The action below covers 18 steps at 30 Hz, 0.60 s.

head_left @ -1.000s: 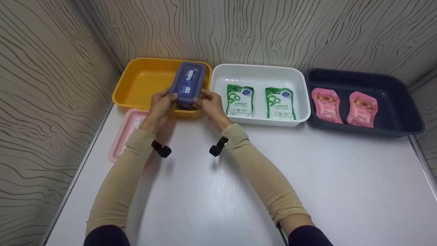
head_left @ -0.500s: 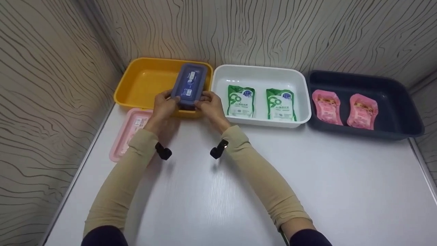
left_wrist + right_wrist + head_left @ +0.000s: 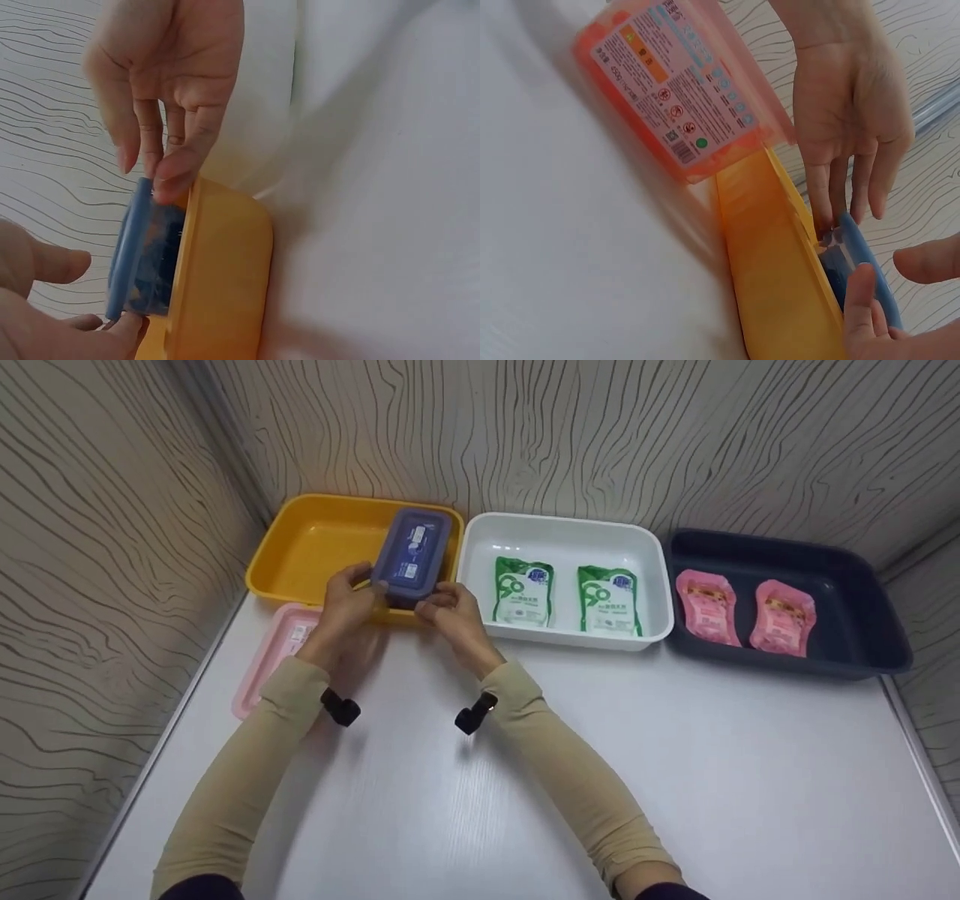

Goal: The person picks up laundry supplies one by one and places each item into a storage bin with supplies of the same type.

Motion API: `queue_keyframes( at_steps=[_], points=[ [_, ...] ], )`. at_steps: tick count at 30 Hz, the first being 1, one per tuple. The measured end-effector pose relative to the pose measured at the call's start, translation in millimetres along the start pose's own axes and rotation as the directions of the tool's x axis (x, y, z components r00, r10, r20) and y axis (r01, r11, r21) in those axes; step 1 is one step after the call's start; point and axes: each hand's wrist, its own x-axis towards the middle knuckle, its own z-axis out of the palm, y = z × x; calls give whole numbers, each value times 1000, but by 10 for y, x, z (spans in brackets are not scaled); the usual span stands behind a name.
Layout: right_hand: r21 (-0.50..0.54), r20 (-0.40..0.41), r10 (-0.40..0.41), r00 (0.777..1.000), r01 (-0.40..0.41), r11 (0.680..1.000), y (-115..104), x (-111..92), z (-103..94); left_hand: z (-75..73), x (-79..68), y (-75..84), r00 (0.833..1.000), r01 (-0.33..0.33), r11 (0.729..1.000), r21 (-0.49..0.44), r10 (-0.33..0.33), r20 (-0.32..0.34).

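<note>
A clear box with a blue lid (image 3: 412, 551) and dark contents sits at the right end of the yellow bin (image 3: 311, 547), against its near wall. My left hand (image 3: 346, 604) is at the box's near left corner; in the left wrist view its thumb (image 3: 64, 264) stands off the lid while other fingers touch the side. At the near right corner is my right hand (image 3: 456, 622), its fingers loose and its thumb (image 3: 922, 262) lifted from the lid. Neither hand grips the box. The bin wall hides the box's lower part.
A pink lidded box (image 3: 281, 641) lies left, partly under my left forearm. Two green-and-white pouches (image 3: 523, 592) (image 3: 609, 601) lie in a white bin (image 3: 562, 536). A dark blue bin (image 3: 855, 615) holds two pink pouches (image 3: 709, 607) (image 3: 784, 619). Patterned walls stand behind and at both sides.
The blue-lidded box has settled lower into the yellow bin. My fingers and thumbs have loosened from it, and my right hand has drawn slightly towards me. The head view has shifted a little.
</note>
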Motion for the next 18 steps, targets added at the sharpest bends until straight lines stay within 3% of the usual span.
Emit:
queue_keyframes(
  at_steps=[6, 14, 18],
  points=[
    [25, 22, 19, 1000, -19, 999, 62, -119, 70, -164, -182, 15, 995, -88, 995, -35, 87, -39],
    [181, 73, -5, 997, -8, 983, 144, -184, 74, -364, -459, 125, 995, -97, 990, -104, 99, 9],
    [199, 82, -23, 996, 6, 980, 200, -210, 113, -421, -578, 62, 975, -223, 972, -73, 224, 4]
  ],
)
